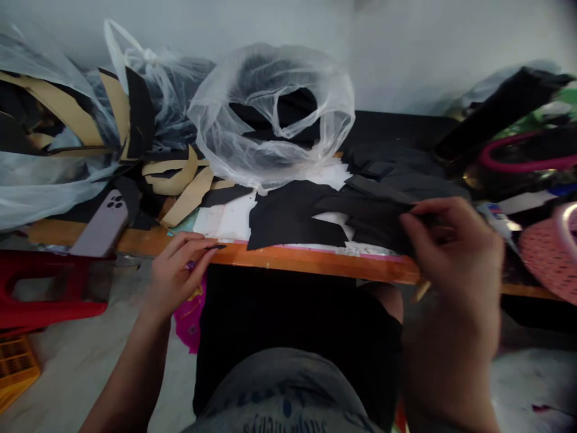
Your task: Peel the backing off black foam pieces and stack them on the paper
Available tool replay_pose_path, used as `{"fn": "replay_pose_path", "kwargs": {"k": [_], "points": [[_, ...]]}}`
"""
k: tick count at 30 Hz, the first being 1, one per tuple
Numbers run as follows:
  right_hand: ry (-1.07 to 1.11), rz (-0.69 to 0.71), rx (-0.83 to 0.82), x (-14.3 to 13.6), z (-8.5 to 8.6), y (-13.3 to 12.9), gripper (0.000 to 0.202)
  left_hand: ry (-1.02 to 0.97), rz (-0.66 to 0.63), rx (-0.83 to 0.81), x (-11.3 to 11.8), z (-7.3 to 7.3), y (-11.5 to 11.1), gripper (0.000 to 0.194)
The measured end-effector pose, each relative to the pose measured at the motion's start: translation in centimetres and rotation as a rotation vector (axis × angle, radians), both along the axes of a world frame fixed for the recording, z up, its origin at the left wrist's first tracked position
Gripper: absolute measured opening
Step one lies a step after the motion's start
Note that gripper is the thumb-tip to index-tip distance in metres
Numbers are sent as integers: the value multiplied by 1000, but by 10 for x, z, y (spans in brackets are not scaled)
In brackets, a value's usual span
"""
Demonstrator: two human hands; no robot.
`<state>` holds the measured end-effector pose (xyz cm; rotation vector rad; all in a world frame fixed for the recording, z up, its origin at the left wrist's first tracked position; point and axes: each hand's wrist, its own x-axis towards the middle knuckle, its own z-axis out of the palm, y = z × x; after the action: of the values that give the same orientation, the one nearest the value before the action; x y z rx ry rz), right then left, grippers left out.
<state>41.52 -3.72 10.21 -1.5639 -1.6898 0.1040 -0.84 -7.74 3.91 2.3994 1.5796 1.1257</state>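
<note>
Where right fingers [409, 221] touch — jagged black pieces [375, 210] overlap.

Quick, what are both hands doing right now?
Left hand: closed, pinching a small dark thing.
Right hand: fingers curled at the black pieces; too blurry to tell if it's holding one.

Single head-worn camera above the lap, facing forward and down across the nearby worktable [297, 260].

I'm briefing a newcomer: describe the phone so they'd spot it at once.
Follow the wooden table left, toward the red plastic stool. The smartphone there is pale lilac with round camera lenses, unlike the matte black piece beside it.
</note>
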Motion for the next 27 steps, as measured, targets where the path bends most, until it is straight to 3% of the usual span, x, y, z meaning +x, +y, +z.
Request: {"fn": "replay_pose_path", "kwargs": {"k": [3, 6, 8, 11, 14, 16, 18, 20, 21, 24, 27], "points": [[-300, -244, -49, 44, 8, 18, 22, -62, -33, 93, 18, 14, -9, 28], [-495, -347, -263, 61, -9, 41, 56, -89, -86, 84, 41, 16, -13, 30], [-515, -383, -343, 62, -25, 51, 57, -107, -113, 46, 55, 15, -16, 29], [-472, -434, -308, 59, -36, 50, 40, -147, -118, 120, 68, 17, -23, 34], [-355, -447, -103, 49, -26, 29, 40, -90, -116, 331, 74, 28, -30, 43], [-214, -306, 52, 28, -15, 6, 36, -16, -150, 390, 80, 35, -30, 43], [-67, 91, 65, -5, -8, -18, 26, 35, -240, 367, 88, 36, -25, 37], [-1, 558, -68, -42, -8, -37, 29, 75, -334, 321, 97, 30, -17, 33], [13, 662, -93, -59, -11, -44, 24, 91, -361, 315, 101, 25, -14, 34], [-16, 708, -111, -94, -25, -50, 22, 79, -359, 332, 107, 6, -5, 39], [9, 670, -108, -103, -34, -43, 21, 38, -246, 300, 97, -13, -1, 46]]}}
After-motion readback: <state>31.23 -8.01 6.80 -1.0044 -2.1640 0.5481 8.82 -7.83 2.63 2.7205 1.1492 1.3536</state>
